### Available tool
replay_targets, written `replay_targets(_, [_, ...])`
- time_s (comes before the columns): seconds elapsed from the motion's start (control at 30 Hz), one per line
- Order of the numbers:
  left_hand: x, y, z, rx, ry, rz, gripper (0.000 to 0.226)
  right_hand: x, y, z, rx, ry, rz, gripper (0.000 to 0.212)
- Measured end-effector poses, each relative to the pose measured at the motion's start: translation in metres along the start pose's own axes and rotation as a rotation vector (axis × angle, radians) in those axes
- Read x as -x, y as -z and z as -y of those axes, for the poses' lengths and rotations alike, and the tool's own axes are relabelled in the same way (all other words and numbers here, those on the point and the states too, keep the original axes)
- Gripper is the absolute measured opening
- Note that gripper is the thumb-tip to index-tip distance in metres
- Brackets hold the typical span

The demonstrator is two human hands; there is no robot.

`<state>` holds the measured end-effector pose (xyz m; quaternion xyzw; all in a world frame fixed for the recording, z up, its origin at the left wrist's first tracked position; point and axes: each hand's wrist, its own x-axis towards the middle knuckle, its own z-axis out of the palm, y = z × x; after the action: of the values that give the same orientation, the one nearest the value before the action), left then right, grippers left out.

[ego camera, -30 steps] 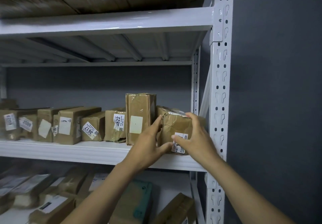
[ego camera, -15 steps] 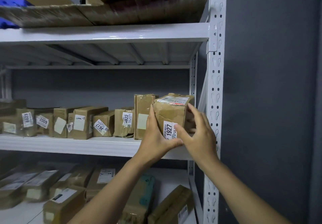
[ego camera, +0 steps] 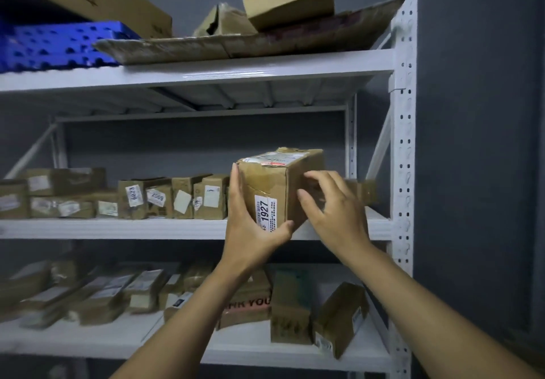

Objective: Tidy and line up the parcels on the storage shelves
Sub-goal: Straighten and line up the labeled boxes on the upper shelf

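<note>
Our left hand (ego camera: pixel 250 231) clasps the box (ego camera: pixel 271 181) from seven o'clock — we should brace three o'clock with our loose, spread right hand (ego camera: pixel 333 213), then seat it square.

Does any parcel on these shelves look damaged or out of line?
Yes. The parcel marked 1927, gripped by the left hand, has a torn, crumpled top edge and a creased front. On the lower shelf, the brown box at far right leans askew.
</note>
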<state>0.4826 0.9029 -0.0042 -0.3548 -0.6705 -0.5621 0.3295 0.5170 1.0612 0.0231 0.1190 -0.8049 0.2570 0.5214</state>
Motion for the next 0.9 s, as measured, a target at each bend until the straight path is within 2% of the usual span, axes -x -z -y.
replay_targets(0.2, [-0.012,0.068,0.016,-0.128,-0.015,-0.162,0.122,-0.019,-0.038,0.035,0.158,-0.048,0.303,0.038])
replay_targets(0.33, [-0.036,0.083,0.040,-0.226,-0.009,-0.229,0.122,-0.039,-0.063,0.028,0.218,-0.047,0.411,0.039])
replay_targets(0.53, [-0.087,0.075,0.077,-0.298,-0.025,-0.219,0.121,-0.080,-0.091,-0.018,0.364,-0.014,0.286,0.041])
replay_targets(0.7, [-0.139,0.050,0.119,-0.302,-0.039,-0.229,0.121,-0.118,-0.104,-0.063,0.440,-0.074,0.126,0.056])
replay_targets(0.77, [-0.154,0.040,0.138,-0.358,-0.038,-0.200,0.122,-0.128,-0.108,-0.079,0.392,-0.127,0.059,0.067])
replay_targets(0.9, [-0.171,0.021,0.171,-0.510,-0.026,-0.146,0.119,-0.134,-0.119,-0.107,0.099,-0.285,0.022,0.098])
